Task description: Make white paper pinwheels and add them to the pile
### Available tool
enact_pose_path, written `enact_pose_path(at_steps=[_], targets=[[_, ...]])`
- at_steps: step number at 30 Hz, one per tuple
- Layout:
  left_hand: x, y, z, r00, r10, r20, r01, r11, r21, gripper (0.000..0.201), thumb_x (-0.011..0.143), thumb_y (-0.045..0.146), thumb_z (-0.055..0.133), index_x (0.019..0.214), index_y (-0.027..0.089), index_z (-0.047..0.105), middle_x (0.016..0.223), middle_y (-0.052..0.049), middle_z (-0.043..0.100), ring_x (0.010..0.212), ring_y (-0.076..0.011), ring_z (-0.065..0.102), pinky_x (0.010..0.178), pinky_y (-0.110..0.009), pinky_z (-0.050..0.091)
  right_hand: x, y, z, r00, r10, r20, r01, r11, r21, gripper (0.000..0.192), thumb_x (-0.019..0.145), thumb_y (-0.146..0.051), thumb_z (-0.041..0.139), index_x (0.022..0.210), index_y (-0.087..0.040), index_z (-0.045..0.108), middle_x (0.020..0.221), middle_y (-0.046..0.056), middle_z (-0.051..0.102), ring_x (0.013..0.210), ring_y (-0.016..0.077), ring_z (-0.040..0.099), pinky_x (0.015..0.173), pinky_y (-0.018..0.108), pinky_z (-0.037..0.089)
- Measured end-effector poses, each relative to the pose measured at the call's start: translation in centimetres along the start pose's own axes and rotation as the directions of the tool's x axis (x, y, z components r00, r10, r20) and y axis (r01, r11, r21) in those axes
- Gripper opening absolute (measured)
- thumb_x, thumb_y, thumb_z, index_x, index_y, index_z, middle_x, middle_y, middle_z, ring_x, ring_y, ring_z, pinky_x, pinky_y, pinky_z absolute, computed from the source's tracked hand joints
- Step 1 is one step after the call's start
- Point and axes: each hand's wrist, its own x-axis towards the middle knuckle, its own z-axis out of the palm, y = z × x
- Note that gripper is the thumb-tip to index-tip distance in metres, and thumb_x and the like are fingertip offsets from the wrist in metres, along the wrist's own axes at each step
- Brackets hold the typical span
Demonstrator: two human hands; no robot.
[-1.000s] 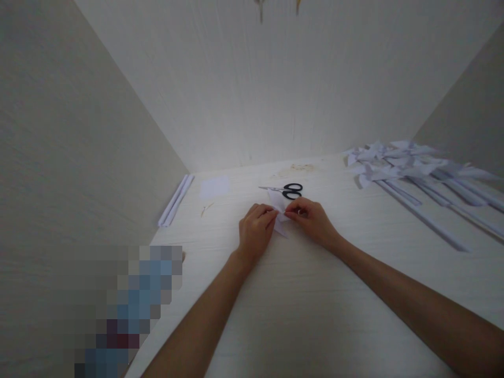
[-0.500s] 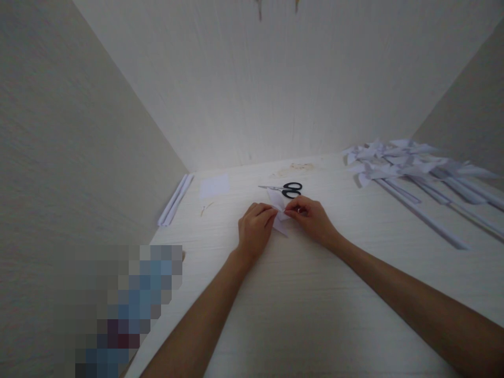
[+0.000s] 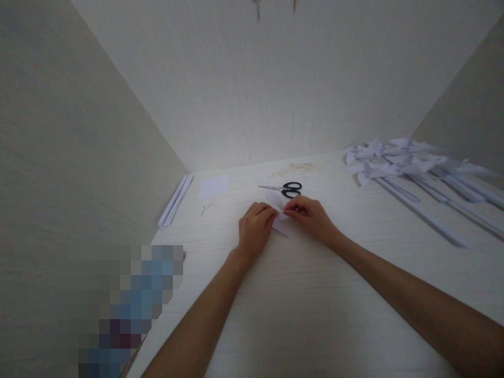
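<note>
Between my fingertips is a small white paper pinwheel [image 3: 274,199], its flaps spreading above and below the pinch. My left hand [image 3: 254,228] is closed on the pinwheel's left side, thumb and fingers pressed together near its centre. From the right, my right hand [image 3: 311,218] pinches the paper at the centre; fingers hide whatever is at that spot. Just beyond the pinwheel lie scissors [image 3: 289,187] with black handles, blades pointing left.
Several finished paper pinwheels [image 3: 394,165] with rolled paper sticks [image 3: 425,215] lie at the right. Rolled paper tubes [image 3: 176,201] rest by the left wall. A square paper sheet [image 3: 213,186], thin sticks [image 3: 207,208] and a heap of pale bits [image 3: 299,168] lie toward the back.
Both hands stay in nearly the same place, still pinching the paper. The pinwheel's upper flap has shifted slightly to the left.
</note>
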Motion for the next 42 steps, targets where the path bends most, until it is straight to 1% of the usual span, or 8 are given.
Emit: enact_pose_path(at_steps=[3, 6, 10, 14, 19, 28, 34, 42], targets=[[0.09, 0.2, -0.01, 0.999, -0.038, -0.023, 0.037, 0.997, -0.061, 0.011, 0.076, 0.021, 0.051, 0.073, 0.017, 0.061, 0.074, -0.003, 0.06, 0.071, -0.0111, 0.052, 0.058, -0.021, 0.044, 0.02, -0.04, 0.0, 0.999, 0.023, -0.05, -0.019, 0.997, 0.076, 0.006, 0.066, -0.023, 0.06, 0.066, -0.017, 0.06, 0.065, 0.002, 0.061, 0.059, 0.0117, 0.052, 0.055, 0.025, 0.041], [0.28, 0.57, -0.06, 0.995, -0.098, -0.022, 0.094, 0.984, -0.149, 0.01, 0.075, 0.02, 0.052, 0.072, 0.017, 0.061, 0.074, -0.003, 0.059, 0.068, -0.0106, 0.052, 0.055, -0.02, 0.043, 0.08, 0.13, 0.02, 0.989, 0.094, -0.116, -0.073, 0.983, 0.168, 0.012, 0.061, -0.027, 0.065, 0.066, -0.017, 0.06, 0.062, 0.001, 0.061, 0.055, 0.0113, 0.052, 0.053, 0.025, 0.041], [0.62, 0.99, -0.09, 0.977, -0.208, 0.056, 0.215, 0.929, -0.301, 0.007, 0.071, 0.019, 0.056, 0.068, 0.016, 0.061, 0.068, -0.002, 0.058, 0.061, -0.0095, 0.053, 0.05, -0.019, 0.042, 0.23, 0.2, -0.08, 0.975, 0.158, -0.155, -0.108, 0.951, 0.289, 0.017, 0.056, -0.029, 0.068, 0.063, -0.016, 0.059, 0.06, 0.001, 0.06, 0.054, 0.011, 0.052, 0.052, 0.025, 0.041], [0.86, 0.98, 0.01, 0.955, -0.278, 0.103, 0.295, 0.862, -0.411, 0.005, 0.068, 0.018, 0.058, 0.065, 0.016, 0.06, 0.063, 0.0, 0.058, 0.057, -0.0084, 0.052, 0.046, -0.017, 0.04, 0.3, -0.06, -0.18, 0.964, 0.227, -0.14, -0.162, 0.915, 0.369, 0.017, 0.055, -0.03, 0.068, 0.061, -0.017, 0.059, 0.056, -0.001, 0.058, 0.048, 0.0091, 0.048, 0.045, 0.023, 0.037], [0.99, 0.78, 0.16, 0.957, -0.273, 0.097, 0.288, 0.865, -0.411, 0.005, 0.068, 0.019, 0.058, 0.065, 0.016, 0.061, 0.064, -0.001, 0.058, 0.059, -0.0086, 0.052, 0.047, -0.018, 0.039, 0.31, 0.15, -0.19, 0.958, 0.249, -0.14, -0.182, 0.911, 0.371, 0.017, 0.055, -0.03, 0.068, 0.06, -0.016, 0.06, 0.05, -0.003, 0.055, 0.043, 0.0066, 0.042, 0.04, 0.021, 0.032], [0.97, 0.75, 0.25, 0.964, -0.255, 0.074, 0.261, 0.858, -0.443, 0.004, 0.067, 0.018, 0.06, 0.067, 0.016, 0.064, 0.066, -0.001, 0.062, 0.056, -0.0082, 0.053, 0.05, -0.019, 0.042, 0.37, 0.35, -0.29, 0.954, 0.276, -0.117, -0.214, 0.9, 0.38, 0.019, 0.055, -0.031, 0.067, 0.06, -0.015, 0.06, 0.051, -0.002, 0.054, 0.042, 0.0059, 0.04, 0.038, 0.02, 0.029], [0.99, 0.98, 0.09, 0.95, -0.307, 0.055, 0.297, 0.837, -0.46, 0.004, 0.065, 0.018, 0.061, 0.067, 0.017, 0.064, 0.066, 0.0, 0.065, 0.057, -0.0092, 0.056, 0.053, -0.021, 0.045, 0.28, 0.49, -0.32, 0.965, 0.243, -0.1, -0.192, 0.912, 0.361, 0.019, 0.056, -0.032, 0.066, 0.061, -0.015, 0.06, 0.051, -0.002, 0.054, 0.043, 0.0064, 0.041, 0.039, 0.02, 0.029], [0.89, 1.02, 0.1, 0.939, -0.337, 0.071, 0.322, 0.785, -0.529, 0.007, 0.065, 0.018, 0.059, 0.067, 0.015, 0.065, 0.067, -0.003, 0.065, 0.06, -0.0109, 0.059, 0.052, -0.02, 0.048, 0.34, 0.71, -0.25, 0.959, 0.267, -0.097, -0.213, 0.901, 0.378, 0.017, 0.056, -0.03, 0.067, 0.061, -0.014, 0.061, 0.05, -0.003, 0.052, 0.042, 0.0053, 0.038, 0.038, 0.02, 0.026]])
